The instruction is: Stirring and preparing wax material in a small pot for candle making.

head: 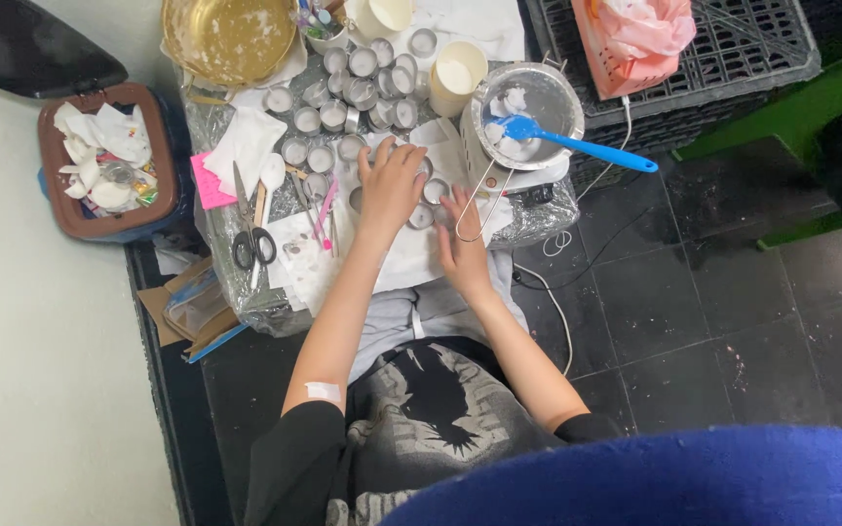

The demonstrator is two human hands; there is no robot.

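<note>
your left hand [391, 183] lies spread flat over the small metal cups [421, 216]; your right hand [463, 237], fingers loosely open, touches one cup beside the pot [526, 112].

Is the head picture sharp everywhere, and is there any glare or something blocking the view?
Head view: the blue shape along the bottom edge is very near and out of focus, hiding part of the floor; the foil cover of the table shines with small highlights; the left hand and right hand among the small metal cups are fairly sharp; lighting is even, shadows soft.
</note>
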